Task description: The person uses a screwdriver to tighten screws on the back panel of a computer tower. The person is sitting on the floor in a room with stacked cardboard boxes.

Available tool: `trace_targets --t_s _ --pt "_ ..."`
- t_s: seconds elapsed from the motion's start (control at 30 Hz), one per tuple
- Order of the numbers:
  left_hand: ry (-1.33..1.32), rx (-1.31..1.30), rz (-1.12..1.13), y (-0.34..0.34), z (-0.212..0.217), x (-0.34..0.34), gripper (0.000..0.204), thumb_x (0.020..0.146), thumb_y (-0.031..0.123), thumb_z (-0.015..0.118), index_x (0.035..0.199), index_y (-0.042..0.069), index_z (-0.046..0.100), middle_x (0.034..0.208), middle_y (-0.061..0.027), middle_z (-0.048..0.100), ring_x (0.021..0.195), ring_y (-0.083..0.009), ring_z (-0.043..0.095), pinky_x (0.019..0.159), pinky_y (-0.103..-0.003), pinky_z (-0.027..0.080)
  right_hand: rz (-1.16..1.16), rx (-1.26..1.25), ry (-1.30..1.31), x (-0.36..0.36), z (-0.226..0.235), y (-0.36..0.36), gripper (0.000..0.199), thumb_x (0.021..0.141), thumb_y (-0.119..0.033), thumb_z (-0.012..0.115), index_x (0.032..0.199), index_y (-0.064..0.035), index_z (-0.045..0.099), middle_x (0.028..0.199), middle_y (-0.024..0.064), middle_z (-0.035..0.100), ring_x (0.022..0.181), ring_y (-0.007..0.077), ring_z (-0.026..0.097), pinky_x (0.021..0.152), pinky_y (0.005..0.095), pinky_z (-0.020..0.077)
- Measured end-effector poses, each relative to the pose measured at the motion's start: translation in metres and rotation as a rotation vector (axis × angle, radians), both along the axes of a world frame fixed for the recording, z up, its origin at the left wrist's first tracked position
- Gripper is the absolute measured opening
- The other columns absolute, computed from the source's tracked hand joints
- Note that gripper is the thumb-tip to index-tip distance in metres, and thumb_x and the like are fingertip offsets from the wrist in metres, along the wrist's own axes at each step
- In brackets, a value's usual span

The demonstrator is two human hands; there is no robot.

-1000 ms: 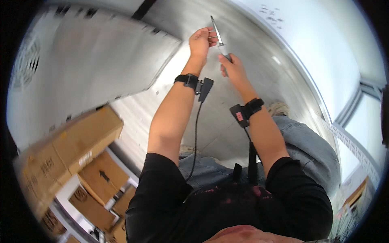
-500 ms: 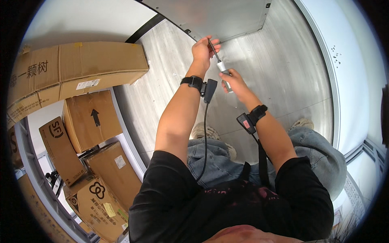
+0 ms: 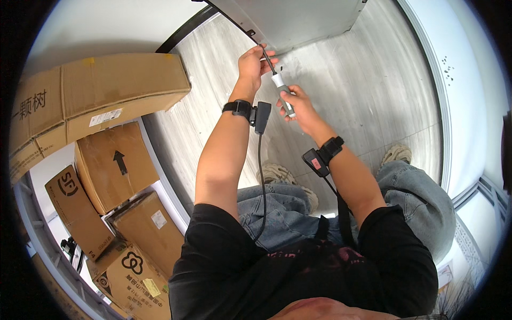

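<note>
My right hand (image 3: 300,105) is wrapped round the grey and white handle of a screwdriver (image 3: 277,80). Its dark shaft points up and away from me, toward the lower edge of a grey metal panel (image 3: 301,24). At the tip end, my left hand (image 3: 250,66) pinches the shaft between thumb and forefinger, the other fingers loosely extended behind it. The tip lies close to a small dark bracket (image 3: 250,33) on the panel's edge. Whether the tip touches anything there is hidden by my fingers.
Cardboard boxes (image 3: 117,165) are stacked on a rack at my left, with a long carton (image 3: 122,80) on top. A white wall (image 3: 464,96) rises on the right. Grey wood-look flooring (image 3: 368,90) lies below. Cables run from both wrist straps.
Both hands and the screwdriver have shifted slightly left in view, and the tip is closer to the panel's edge bracket. My left fingers have closed more on the shaft.
</note>
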State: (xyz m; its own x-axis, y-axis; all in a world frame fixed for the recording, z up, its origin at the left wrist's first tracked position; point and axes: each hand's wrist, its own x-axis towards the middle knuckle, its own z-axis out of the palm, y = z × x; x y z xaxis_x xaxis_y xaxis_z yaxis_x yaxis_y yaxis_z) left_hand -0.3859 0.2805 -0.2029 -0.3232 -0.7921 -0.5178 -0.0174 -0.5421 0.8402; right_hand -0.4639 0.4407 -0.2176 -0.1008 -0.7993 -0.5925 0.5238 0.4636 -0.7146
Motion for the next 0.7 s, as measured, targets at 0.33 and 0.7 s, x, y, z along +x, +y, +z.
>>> trace_targets --t_s 0.33,0.7 --pt "0.014 -0.058 0.094 -0.002 -0.001 -0.009 0.018 0.097 0.014 0.042 0.104 0.005 0.056 0.085 -0.0090 0.068 0.065 -0.0160 0.066 0.052 -0.023 0.047 -0.024 -0.033 -0.115 -0.005 0.005 -0.005 0.025 0.091 -0.030 0.055 0.106 -0.0105 0.046 0.079 0.0047 0.059 0.061 0.0119 0.054 0.048 0.0263 0.0381" --pt "0.027 -0.026 0.130 -0.003 0.001 -0.009 0.011 0.092 0.014 0.051 0.099 0.006 0.056 0.083 -0.0077 0.067 0.066 -0.0161 0.065 0.055 -0.026 0.046 -0.029 -0.049 -0.711 -0.018 -0.002 -0.007 0.020 0.090 -0.028 0.052 0.098 -0.0093 0.051 0.076 0.0082 0.058 0.058 0.0158 0.052 0.045 0.0254 0.0361"
